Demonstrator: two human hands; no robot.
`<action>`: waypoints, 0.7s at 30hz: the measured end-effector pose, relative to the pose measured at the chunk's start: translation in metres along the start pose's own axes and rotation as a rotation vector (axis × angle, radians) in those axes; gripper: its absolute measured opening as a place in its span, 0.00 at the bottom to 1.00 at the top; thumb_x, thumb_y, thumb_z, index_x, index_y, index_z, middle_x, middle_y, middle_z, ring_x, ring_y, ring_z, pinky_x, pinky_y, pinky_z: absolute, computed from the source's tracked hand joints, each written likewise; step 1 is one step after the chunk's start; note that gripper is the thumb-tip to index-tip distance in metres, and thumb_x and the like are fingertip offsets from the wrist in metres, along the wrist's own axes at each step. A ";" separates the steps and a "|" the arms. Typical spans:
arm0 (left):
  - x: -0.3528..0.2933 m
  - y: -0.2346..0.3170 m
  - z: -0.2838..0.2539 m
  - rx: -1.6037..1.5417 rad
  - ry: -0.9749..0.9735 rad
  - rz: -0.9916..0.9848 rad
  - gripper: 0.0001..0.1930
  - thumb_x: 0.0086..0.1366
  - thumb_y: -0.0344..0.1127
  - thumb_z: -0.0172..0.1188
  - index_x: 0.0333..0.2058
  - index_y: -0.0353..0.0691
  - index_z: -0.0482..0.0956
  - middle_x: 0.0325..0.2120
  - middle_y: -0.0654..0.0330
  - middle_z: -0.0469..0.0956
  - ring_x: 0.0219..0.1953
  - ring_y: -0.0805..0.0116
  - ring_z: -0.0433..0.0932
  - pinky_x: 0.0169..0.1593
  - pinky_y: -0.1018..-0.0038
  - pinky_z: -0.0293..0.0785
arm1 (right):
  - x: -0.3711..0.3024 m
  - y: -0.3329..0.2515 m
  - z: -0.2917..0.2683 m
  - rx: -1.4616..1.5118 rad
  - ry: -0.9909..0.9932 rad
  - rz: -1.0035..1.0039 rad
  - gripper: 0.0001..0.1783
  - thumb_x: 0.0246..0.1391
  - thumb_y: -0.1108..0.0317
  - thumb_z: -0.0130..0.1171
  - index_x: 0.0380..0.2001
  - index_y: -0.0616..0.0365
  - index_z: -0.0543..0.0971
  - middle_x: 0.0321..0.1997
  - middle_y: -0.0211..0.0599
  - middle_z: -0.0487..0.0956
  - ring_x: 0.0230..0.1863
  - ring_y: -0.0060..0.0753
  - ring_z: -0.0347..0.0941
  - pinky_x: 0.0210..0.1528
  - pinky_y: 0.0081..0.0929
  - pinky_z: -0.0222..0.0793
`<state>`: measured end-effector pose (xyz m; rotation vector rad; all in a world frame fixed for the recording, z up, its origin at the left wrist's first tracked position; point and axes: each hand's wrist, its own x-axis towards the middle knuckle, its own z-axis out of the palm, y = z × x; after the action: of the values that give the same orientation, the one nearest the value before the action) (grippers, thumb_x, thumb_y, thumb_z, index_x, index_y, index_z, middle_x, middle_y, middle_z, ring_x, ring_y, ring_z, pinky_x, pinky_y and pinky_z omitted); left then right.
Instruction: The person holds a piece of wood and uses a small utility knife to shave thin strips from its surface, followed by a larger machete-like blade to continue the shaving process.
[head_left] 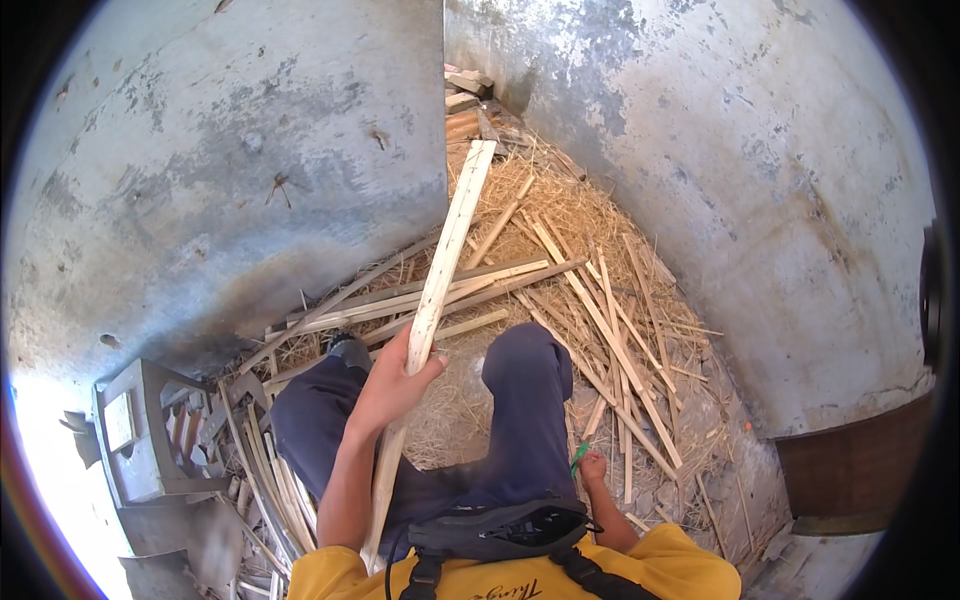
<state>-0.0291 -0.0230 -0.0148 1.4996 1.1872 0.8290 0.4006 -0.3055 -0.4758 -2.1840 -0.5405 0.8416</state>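
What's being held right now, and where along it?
Left hand: a long wooden strip, gripped partway along its length. Right hand: something green; exact hold unclear.

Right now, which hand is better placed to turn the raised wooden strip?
Probably the left hand: it grips the wooden strip, while the right hand is low, apart, holding a green object.

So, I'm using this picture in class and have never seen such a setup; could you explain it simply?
There is no robot here: a person works with bare hands. The one picture comes from a wide fisheye camera on the person's head, looking down, so straight edges bend near the rim. The left hand grips a long pale wooden strip, slanting upward. The right hand seems closed on a small green thing, too small to identify. Loose wooden strips and straw cover much of the ground, between weathered grey walls.
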 end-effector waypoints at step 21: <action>-0.003 0.004 0.000 -0.051 0.051 0.012 0.26 0.73 0.42 0.69 0.62 0.34 0.75 0.30 0.65 0.77 0.21 0.81 0.73 0.24 0.78 0.73 | -0.061 -0.571 -0.076 0.292 -0.313 -0.919 0.20 0.75 0.55 0.55 0.57 0.56 0.84 0.38 0.25 0.79 0.36 0.21 0.71 0.39 0.24 0.69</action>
<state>-0.0292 -0.0256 -0.0111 1.4527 1.1871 0.9040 0.3431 -0.0060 0.0164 -1.3024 -1.3394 0.6708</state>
